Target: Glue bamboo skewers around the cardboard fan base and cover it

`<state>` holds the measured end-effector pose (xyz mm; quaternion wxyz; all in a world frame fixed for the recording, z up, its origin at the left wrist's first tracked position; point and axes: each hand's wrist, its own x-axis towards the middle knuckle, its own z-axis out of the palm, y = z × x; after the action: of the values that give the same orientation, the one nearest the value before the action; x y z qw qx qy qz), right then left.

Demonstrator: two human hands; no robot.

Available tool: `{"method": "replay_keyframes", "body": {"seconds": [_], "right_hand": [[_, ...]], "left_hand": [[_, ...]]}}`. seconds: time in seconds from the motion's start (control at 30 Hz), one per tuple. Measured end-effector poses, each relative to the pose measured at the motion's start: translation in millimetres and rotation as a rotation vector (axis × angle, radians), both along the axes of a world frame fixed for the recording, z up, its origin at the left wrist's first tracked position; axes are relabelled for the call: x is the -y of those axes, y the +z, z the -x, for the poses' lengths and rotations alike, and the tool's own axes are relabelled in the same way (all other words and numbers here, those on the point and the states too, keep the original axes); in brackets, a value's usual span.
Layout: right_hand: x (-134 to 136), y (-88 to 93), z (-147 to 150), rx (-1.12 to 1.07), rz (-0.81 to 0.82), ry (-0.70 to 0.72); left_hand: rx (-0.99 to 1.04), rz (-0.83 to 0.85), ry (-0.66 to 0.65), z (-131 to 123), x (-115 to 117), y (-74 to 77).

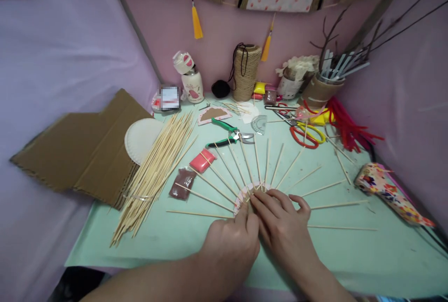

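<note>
A half-round cardboard piece with a pink-and-white patterned rim (241, 197) lies at the front middle of the table. Thin bamboo skewers (214, 174) spread out from it like a fan. My left hand (233, 241) is curled, its index finger pressing down at the inner left of the half-round piece; whatever its fingers may hold is hidden. Beside it, my right hand (285, 220) lies over the right part with fingers stretched and fingertips touching the skewers' inner ends. Both hands cover much of the piece.
Left are a skewer bundle (154, 176), brown cardboard (94, 148), a white disc (140, 141), and red (203, 159) and brown (182, 184) packets. Behind the fan lie pruning shears (235, 135) and scissors (304, 136). A flower-patterned glue gun (388, 192) rests at right.
</note>
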<state>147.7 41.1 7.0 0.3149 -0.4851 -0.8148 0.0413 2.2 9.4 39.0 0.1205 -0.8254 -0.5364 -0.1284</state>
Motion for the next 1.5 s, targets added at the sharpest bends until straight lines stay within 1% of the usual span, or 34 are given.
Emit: {"method": "replay_keyframes", "body": {"seconds": [0.13, 0.27, 0.37, 0.6, 0.77, 0.93, 1.13, 1.27, 1.33, 1.43, 1.5], "right_hand": [[0.2, -0.1, -0.2, 0.006, -0.001, -0.005], [0.6, 2.0, 0.1, 0.011, 0.003, -0.009], [0.5, 2.0, -0.1, 0.02, -0.009, -0.008], [1.0, -0.4, -1.5, 0.038, 0.012, -0.005], [0.5, -1.2, -1.4, 0.003, 0.011, -0.005], [0.6, -3.1, -1.8, 0.054, 0.014, -0.014], [0.7, -1.7, -2.0, 0.058, 0.014, -0.008], [0.1, -0.6, -1.4, 0.022, 0.01, -0.003], [-0.2, -0.1, -0.9, 0.003, 0.003, 0.002], [-0.6, 0.9, -0.7, 0.0, 0.002, 0.003], [-0.6, 1.4, -0.8, 0.0, 0.006, 0.004]], "left_hand": [[-0.01, 0.016, 0.0, 0.5, 0.0, -1.0], [-0.05, 0.076, -0.039, 1.6, -0.4, -0.1], [-0.051, 0.097, -0.032, 2.1, -0.4, 1.0], [-0.022, 0.075, -0.004, 1.1, 1.0, -0.4], [-0.043, 0.108, -0.025, 1.7, 0.5, -0.5], [-0.078, 0.121, -0.047, 2.5, -0.2, -0.7], [-0.089, 0.149, -0.051, 2.0, -1.4, -2.5], [-0.116, 0.101, -0.03, 1.4, -1.4, -2.2], [-0.131, 0.085, -0.039, 1.4, -1.3, -1.4], [-0.142, 0.106, -0.059, 1.7, -1.4, 0.0], [-0.14, 0.114, -0.047, 1.7, -1.6, 0.3]]}}
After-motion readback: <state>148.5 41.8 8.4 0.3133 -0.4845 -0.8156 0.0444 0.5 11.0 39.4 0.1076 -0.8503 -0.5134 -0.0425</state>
